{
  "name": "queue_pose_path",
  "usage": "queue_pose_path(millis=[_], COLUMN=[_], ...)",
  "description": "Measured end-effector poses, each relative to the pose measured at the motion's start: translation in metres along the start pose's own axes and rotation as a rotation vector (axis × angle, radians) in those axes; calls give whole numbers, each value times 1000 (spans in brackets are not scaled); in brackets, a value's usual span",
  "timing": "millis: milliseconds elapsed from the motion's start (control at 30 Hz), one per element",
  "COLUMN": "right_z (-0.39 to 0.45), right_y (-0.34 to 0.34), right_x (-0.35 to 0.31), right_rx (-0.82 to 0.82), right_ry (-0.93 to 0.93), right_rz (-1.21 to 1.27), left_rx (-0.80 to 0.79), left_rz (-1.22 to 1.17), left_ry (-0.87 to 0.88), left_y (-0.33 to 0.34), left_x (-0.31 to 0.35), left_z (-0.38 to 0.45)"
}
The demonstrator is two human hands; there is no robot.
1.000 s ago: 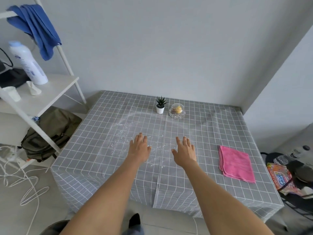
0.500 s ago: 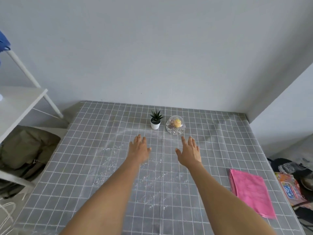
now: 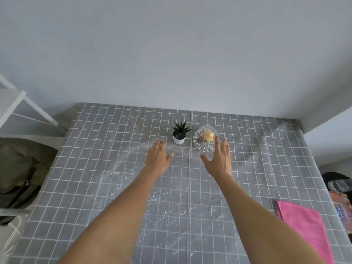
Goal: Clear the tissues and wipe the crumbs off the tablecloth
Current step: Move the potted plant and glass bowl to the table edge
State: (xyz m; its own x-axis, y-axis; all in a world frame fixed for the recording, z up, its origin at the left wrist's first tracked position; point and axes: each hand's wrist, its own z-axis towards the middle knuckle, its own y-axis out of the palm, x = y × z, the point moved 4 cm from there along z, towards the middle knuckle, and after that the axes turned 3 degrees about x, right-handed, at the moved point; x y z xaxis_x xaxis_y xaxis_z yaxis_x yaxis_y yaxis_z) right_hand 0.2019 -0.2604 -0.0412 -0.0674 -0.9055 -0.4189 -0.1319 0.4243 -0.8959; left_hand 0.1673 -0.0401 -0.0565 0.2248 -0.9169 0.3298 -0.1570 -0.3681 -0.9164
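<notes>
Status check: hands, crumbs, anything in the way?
Left hand and right hand open, holding nothing. Crumbs still across tablecloth. Plant pot and glass dish just ahead; pink cloth untouched.

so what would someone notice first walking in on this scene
Two bare arms stretch over the grey white-checked tablecloth, the left hand and right hand both flat with fingers straight, near the far middle. Just beyond them stand a small spiky green plant in a white pot and, to its right, a clear cut-glass dish holding a yellow treat. White crumbs speckle the cloth between the arms, and a folded bright pink cloth lies at the near right.
</notes>
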Motion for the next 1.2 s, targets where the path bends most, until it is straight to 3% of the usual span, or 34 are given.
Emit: queue_pose_path(millis=[367,767,1200], right_z=[46,63,47], right_y=[32,50,48], right_x=[4,8,2], right_rx=[118,231,274], right_ry=[-3,-29,-103], right_rz=[235,323,323], left_rx=[347,511,582], left_rz=[-382,-491,-554], left_ry=[13,56,-107], left_y=[30,47,34], left_x=[16,23,4], left_z=[47,66,29])
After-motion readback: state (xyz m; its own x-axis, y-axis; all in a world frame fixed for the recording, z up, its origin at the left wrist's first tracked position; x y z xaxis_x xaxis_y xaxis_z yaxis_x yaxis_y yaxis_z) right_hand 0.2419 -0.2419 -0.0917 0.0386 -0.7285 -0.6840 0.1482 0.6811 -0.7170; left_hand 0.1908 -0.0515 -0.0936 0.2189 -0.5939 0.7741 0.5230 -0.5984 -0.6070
